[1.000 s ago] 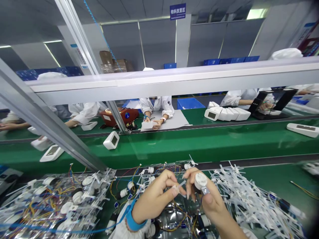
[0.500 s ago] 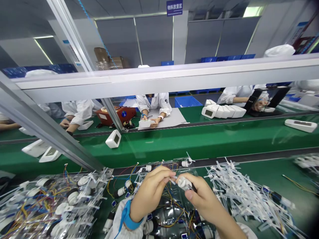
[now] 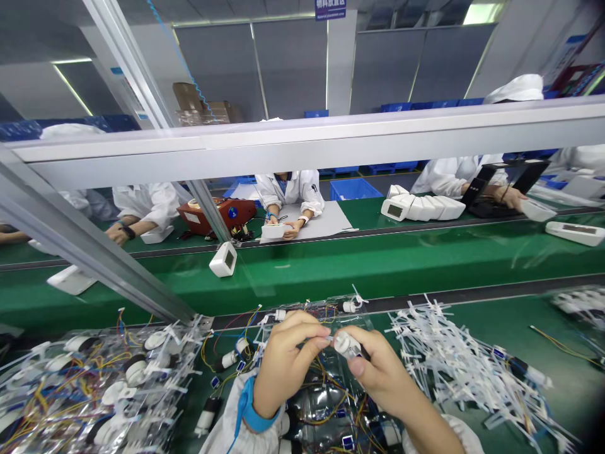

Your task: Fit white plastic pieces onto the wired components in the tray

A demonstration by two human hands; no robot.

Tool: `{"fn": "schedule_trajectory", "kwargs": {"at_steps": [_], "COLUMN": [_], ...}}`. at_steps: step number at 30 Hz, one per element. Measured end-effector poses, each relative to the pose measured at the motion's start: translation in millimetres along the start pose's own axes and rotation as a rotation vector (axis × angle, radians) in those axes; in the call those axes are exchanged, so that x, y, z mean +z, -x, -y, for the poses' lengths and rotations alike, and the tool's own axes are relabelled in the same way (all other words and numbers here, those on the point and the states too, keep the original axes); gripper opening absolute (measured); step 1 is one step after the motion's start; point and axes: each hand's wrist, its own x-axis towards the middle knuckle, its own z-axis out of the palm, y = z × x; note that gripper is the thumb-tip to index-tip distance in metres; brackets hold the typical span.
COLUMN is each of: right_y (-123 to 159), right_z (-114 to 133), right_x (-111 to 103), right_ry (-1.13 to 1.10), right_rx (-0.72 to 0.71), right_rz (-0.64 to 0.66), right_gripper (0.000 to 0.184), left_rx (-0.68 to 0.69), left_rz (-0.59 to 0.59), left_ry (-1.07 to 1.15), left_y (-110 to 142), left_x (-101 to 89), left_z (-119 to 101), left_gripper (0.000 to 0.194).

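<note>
My right hand (image 3: 378, 375) is closed around a small white round motor-like part (image 3: 343, 343), held just above the bench. My left hand (image 3: 288, 359) pinches a thin white cable tie (image 3: 328, 339) against that part, fingertips of both hands touching. A blue wrist strap (image 3: 248, 407) circles my left wrist. Below my hands lies a clear bag of wired parts (image 3: 326, 410) with yellow, red and blue leads.
A heap of white cable ties (image 3: 454, 359) lies to the right. A pile of tied wired parts (image 3: 94, 378) fills the left. Beyond runs a green conveyor belt (image 3: 378, 265) carrying white devices (image 3: 224, 260). Other people in white coats (image 3: 293, 189) work across it. A slanted aluminium post (image 3: 85, 252) crosses the left.
Both hands have drawn closer together and turned the white part, which now points toward my left fingers. The white device on the belt has drifted right.
</note>
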Motion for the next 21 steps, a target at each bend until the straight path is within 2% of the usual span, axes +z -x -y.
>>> {"fn": "schedule_trajectory", "kwargs": {"at_steps": [21], "right_y": [-0.7], "right_z": [0.4], "right_x": [3.4], "right_ry": [0.037], "right_rx": [-0.032], "right_rz": [0.017], "right_gripper": [0.067], "left_rx": [0.052], "left_rz": [0.035], "left_ry": [-0.018], "left_y": [-0.5], "left_x": [1.5], "left_z": [-2.3], "left_gripper": [0.008]}}
